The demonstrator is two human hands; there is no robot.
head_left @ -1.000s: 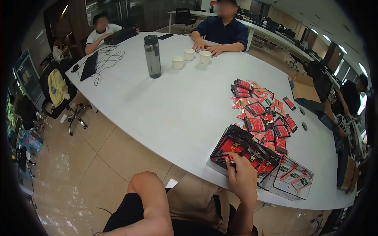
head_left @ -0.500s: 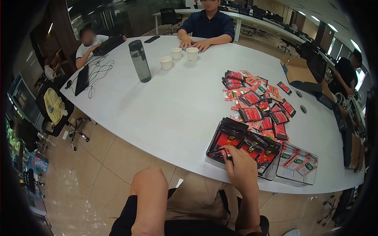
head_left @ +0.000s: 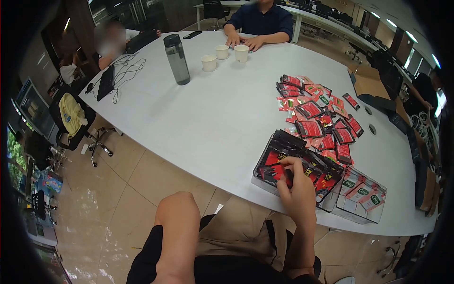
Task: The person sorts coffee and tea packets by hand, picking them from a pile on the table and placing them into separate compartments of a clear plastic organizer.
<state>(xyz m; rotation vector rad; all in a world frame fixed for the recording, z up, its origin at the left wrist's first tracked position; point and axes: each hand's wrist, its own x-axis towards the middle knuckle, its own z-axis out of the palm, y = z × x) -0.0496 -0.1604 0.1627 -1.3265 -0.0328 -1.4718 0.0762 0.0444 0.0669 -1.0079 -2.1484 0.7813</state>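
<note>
Black-and-red packets point(head_left: 326, 182) are standing upright in the clear box point(head_left: 259, 177); right hand point(head_left: 297, 187) is reaching forward, fingers point(head_left: 287, 164) pinching a packet point(head_left: 276, 171) at the left end.

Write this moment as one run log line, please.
right hand: on black-red sachets | sachets: in clear box | left hand: not visible

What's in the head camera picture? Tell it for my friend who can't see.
A person's right hand reaches into a clear box of black-and-red packets at the edge of a big white table. More red packets lie loose beyond it, and another person sits at the far end by three paper cups.
</note>
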